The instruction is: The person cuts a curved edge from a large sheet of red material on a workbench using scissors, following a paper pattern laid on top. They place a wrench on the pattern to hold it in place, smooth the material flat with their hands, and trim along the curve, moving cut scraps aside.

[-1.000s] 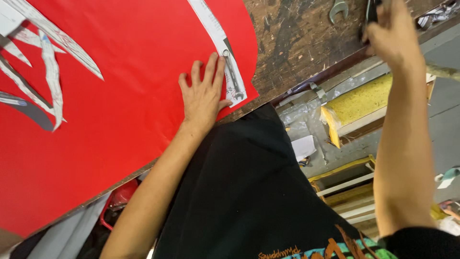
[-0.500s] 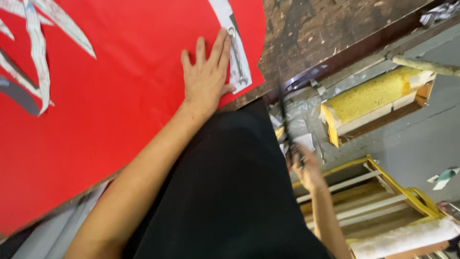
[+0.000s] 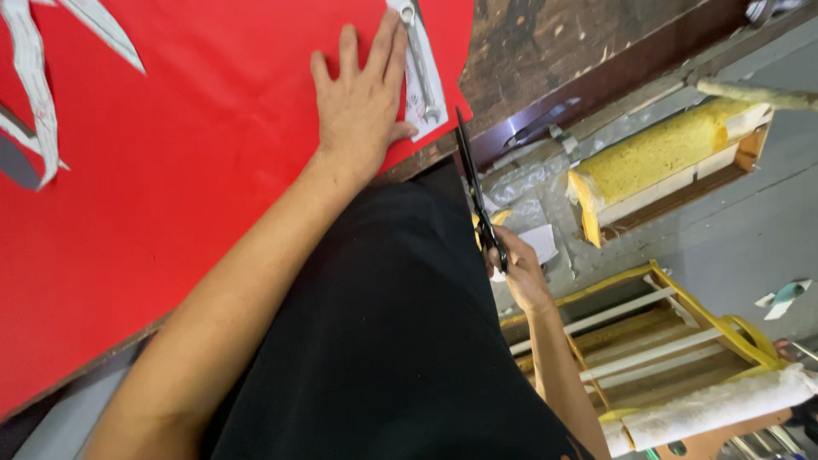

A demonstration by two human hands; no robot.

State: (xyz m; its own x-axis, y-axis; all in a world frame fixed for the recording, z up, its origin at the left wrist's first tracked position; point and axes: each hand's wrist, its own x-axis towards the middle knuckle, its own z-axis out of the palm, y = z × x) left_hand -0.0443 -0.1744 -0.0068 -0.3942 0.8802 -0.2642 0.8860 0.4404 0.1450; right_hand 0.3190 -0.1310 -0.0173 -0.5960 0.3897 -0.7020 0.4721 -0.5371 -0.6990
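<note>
Two hands show in the head view, and I read them as mine by the arms running up from the near edge. My left hand (image 3: 362,102) lies flat with fingers spread on a big red fabric sheet (image 3: 187,170) that covers the left half of the scene over a dark wooden worktable (image 3: 545,43). Its fingertips rest on a narrow white paper pattern strip (image 3: 422,72) lying along the sheet's right edge, and a steel wrench (image 3: 417,60) sits on that strip, just beside my index finger.

My right hand (image 3: 515,273) is lower and to the right, off the table edge, curled around the handles of black scissors (image 3: 474,183). I see the blades pressed together, pointing far toward the sheet's right edge, the tip near the cloth but apart from it. So the scissors lie to the right of my left hand and nearer than it.

More white paper strips (image 3: 34,94) lie at the sheet's far left. On the floor to the right I make out a yellow foam block (image 3: 656,153) and a yellow wooden frame (image 3: 656,332). My black shirt (image 3: 383,341) fills the near middle.
</note>
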